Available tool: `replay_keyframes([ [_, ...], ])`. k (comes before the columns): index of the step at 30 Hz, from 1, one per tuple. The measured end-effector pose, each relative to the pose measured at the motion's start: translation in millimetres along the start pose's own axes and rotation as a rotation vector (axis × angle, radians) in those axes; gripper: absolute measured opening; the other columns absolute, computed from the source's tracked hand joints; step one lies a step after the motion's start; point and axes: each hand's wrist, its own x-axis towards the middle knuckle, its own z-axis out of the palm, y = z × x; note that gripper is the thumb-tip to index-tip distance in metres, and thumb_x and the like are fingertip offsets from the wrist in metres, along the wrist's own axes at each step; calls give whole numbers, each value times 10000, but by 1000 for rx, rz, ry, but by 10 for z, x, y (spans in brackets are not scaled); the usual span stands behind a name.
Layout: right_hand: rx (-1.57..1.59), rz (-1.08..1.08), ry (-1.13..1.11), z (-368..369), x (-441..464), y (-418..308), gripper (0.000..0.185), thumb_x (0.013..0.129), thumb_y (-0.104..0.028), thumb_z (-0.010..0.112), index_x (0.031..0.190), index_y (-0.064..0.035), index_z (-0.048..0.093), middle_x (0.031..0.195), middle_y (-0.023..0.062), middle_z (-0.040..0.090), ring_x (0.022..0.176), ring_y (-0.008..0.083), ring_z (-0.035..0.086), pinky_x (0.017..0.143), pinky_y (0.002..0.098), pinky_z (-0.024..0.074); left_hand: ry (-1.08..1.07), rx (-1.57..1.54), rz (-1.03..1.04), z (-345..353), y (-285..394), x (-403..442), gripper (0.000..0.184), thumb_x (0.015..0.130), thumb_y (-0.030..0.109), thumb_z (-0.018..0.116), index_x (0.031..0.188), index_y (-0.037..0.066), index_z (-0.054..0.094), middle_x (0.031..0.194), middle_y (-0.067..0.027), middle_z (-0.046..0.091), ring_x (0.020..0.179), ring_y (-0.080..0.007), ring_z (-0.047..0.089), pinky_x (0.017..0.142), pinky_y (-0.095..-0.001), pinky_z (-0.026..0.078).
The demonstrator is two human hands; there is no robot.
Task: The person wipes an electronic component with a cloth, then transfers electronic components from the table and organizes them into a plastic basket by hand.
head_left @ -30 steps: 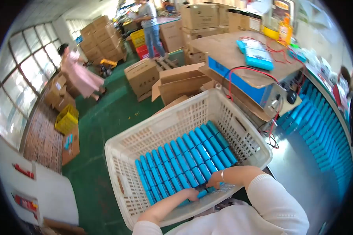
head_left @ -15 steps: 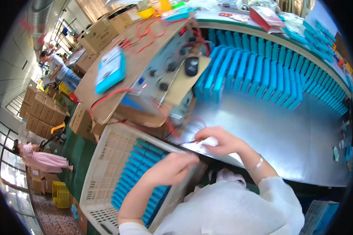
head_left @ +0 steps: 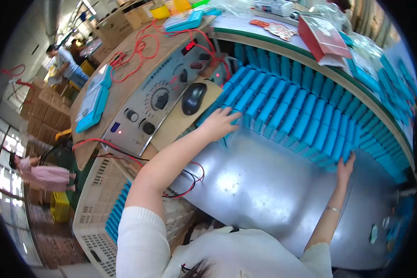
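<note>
Moved apart since the earlier frame, left hand (head_left: 219, 124) and right hand (head_left: 344, 167) are held open, arms outstretched, against opposite ends of the blue cases (head_left: 295, 115) on the counter (head_left: 259, 185), right of centre.

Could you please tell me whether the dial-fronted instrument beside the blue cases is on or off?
The instrument appears on: its display glows with red digits, and a red light shines.

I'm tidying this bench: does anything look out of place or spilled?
A small pale scrap lies loose on the metal tabletop, away from the blue rows; red cables sprawl untidily over the brown board. No spill shows.
</note>
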Motion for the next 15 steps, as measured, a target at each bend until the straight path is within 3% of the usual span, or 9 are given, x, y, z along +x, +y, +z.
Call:
replay_keyframes([
  [1, 57, 64, -71, 5, 36, 42, 616, 772, -198, 629, 1281, 20, 360, 1178, 223, 518, 1099, 358, 494, 928, 402, 378, 83, 99, 80, -83, 8, 18, 283, 667, 118, 598, 937, 167, 667, 1246, -62, 444, 1122, -287, 427, 917, -406, 375],
  [4, -95, 51, -169, -43, 204, 368, 642, 749, -216, 657, 1271, 33, 378, 1207, 231, 511, 1108, 334, 507, 934, 388, 380, 31, 141, 184, -122, 5, 62, 189, 636, 145, 600, 805, 122, 682, 1177, -63, 497, 1122, -289, 429, 942, -410, 363],
  [7, -227, 96, -224, -169, 326, 773, 633, 725, -242, 693, 1236, 32, 440, 1200, 223, 518, 1085, 324, 522, 925, 376, 390, 138, 104, 275, 2, 127, 132, 158, 625, 186, 605, 721, 85, 679, 1086, -80, 540, 1122, -301, 434, 958, -434, 351],
  [8, -16, 140, -225, -234, 323, 971, 628, 714, -267, 708, 1211, 31, 467, 1166, 216, 541, 1053, 333, 534, 907, 383, 403, 194, 105, 286, -12, 227, 121, 163, 628, 198, 619, 720, 78, 681, 1072, -89, 542, 1123, -308, 434, 965, -443, 345],
  [9, -151, 177, -279, -445, 273, 878, 649, 704, -314, 714, 1205, 22, 475, 1137, 208, 560, 1028, 344, 542, 893, 398, 411, 191, 22, 250, -97, 351, 83, 183, 640, 214, 638, 737, 60, 660, 1027, -99, 542, 1098, -304, 446, 946, -445, 351],
  [11, -368, 97, -138, -812, 140, 888, 696, 675, -425, 724, 1172, 9, 503, 1095, 198, 577, 1001, 324, 556, 866, 408, 424, 187, -256, 111, -358, 582, -24, 251, 684, 250, 662, 772, 23, 598, 935, -124, 531, 999, -312, 480, 871, -435, 384],
  [12, -518, 165, -17, -1010, -12, 350, 659, 681, -404, 712, 1155, 13, 523, 1075, 198, 580, 961, 332, 554, 877, 381, 419, 186, -453, 10, -494, 668, -112, 298, 715, 271, 667, 789, 4, 557, 888, -138, 520, 926, -324, 502, 814, -424, 409],
  [14, -280, 197, 221, -1244, -185, -30, 628, 706, -422, 697, 1150, -6, 541, 1091, 179, 568, 926, 345, 561, 850, 372, 435, 384, -761, -67, -879, 805, -459, 345, 771, 289, 638, 799, -17, 480, 795, -174, 487, 747, -351, 499, 660, -416, 415],
  [15, -294, 169, 181, -1352, -296, -461, 628, 706, -422, 697, 1150, -6, 541, 1091, 179, 568, 926, 345, 561, 850, 372, 435, 461, -796, -51, -1092, 814, -679, 350, 786, 291, 628, 786, -23, 472, 770, -184, 481, 705, -363, 490, 619, -413, 405],
])
